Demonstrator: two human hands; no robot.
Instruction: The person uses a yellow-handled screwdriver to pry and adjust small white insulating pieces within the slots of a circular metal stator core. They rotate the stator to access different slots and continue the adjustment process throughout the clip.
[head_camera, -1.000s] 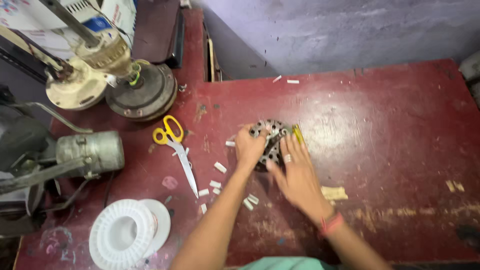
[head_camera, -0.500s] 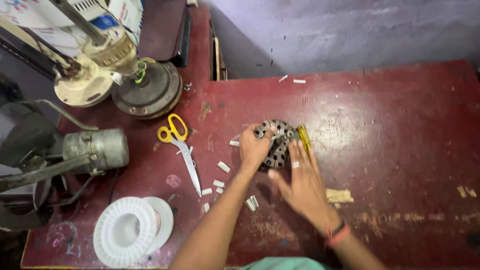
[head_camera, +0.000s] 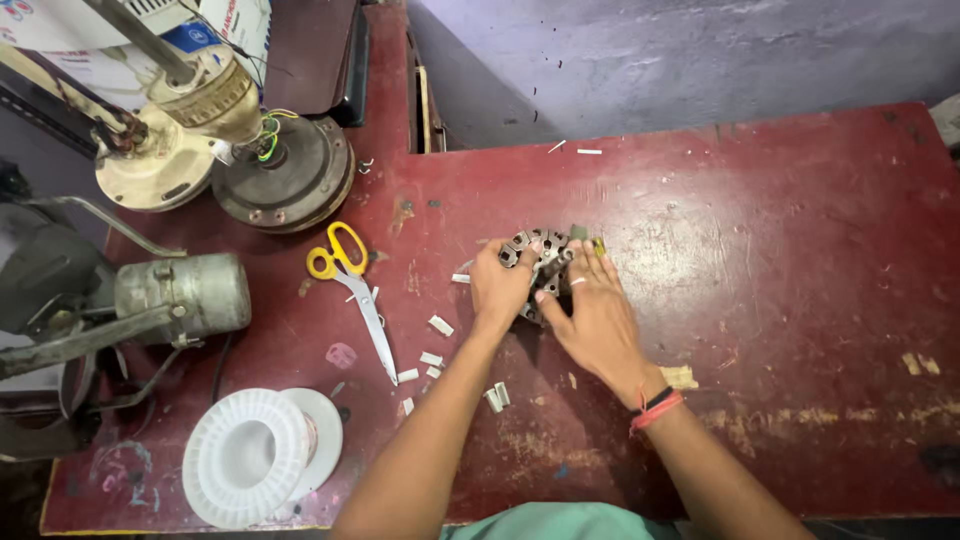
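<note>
Hands meet over a slotted metal stator core (head_camera: 540, 262) lying mid-way on the worn red table (head_camera: 780, 250), the left hand (head_camera: 500, 285) curling its fingers onto the near rim, the right hand (head_camera: 595, 320) resting flat with fingers loosely spread across it, yellow-handled scissors (head_camera: 350, 285) lying nearby to the left.

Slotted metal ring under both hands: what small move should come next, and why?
Probably keep the left hand pressing the slotted metal ring flat on the red table, and let the right hand work its fingertips along the slots. Both hands already cover it, and small white strips lie loose nearby.
</note>
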